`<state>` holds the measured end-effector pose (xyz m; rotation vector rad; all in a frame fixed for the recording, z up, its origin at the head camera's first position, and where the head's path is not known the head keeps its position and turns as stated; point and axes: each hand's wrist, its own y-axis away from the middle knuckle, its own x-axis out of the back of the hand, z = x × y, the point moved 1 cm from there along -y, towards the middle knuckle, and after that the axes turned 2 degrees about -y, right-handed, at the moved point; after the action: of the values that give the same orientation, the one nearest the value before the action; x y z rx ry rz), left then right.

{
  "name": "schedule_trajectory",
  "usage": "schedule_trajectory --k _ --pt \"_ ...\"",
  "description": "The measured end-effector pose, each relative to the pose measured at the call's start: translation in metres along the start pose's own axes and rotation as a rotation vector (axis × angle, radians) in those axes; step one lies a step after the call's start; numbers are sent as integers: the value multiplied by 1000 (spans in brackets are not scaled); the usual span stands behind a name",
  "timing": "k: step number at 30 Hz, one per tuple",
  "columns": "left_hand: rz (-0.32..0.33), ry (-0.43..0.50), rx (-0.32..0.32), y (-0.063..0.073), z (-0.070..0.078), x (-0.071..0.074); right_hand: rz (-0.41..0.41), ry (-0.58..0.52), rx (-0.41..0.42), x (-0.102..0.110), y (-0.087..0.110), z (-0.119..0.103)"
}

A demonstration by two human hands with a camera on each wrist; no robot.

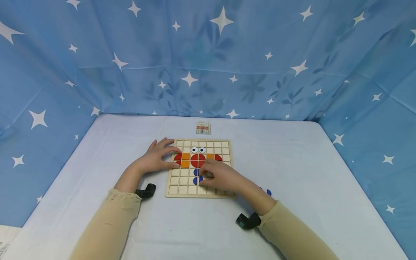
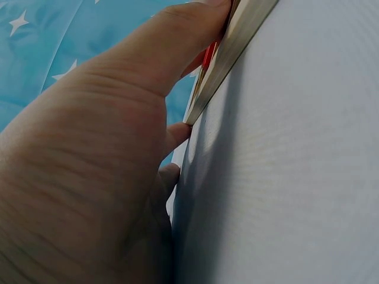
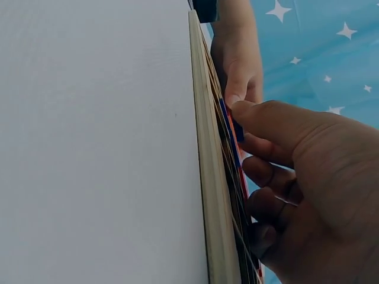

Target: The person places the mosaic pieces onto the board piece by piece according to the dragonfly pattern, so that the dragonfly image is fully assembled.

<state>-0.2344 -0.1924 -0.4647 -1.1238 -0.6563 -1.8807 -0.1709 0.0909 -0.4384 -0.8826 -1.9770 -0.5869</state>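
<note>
A square wooden grid board lies on the table, with red rounded tiles, orange square tiles and two eye tiles in its cells. Below the red circle sit blue rounded tiles. My left hand rests at the board's left edge, thumb and forefinger spread over red tiles there. Over the lower middle of the board, my right hand pinches a blue tile between thumb and forefinger. Its other fingers curl close above the grid and hide several cells on the right.
A small picture card lies behind the board, showing a similar figure on a grid. Loose blue tiles lie on the white table beyond my right forearm, partly hidden by it. A blue star-patterned curtain encloses the back and sides.
</note>
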Motion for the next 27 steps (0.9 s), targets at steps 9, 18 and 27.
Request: schedule_trajectory --k 9,18,27 --pt "-1 2 5 1 1 1 9 68 -9 -4 1 -4" --pt "-9 9 13 0 1 2 3 44 -22 -5 1 -1" --pt "-6 5 12 0 1 2 11 54 -4 -5 1 1"
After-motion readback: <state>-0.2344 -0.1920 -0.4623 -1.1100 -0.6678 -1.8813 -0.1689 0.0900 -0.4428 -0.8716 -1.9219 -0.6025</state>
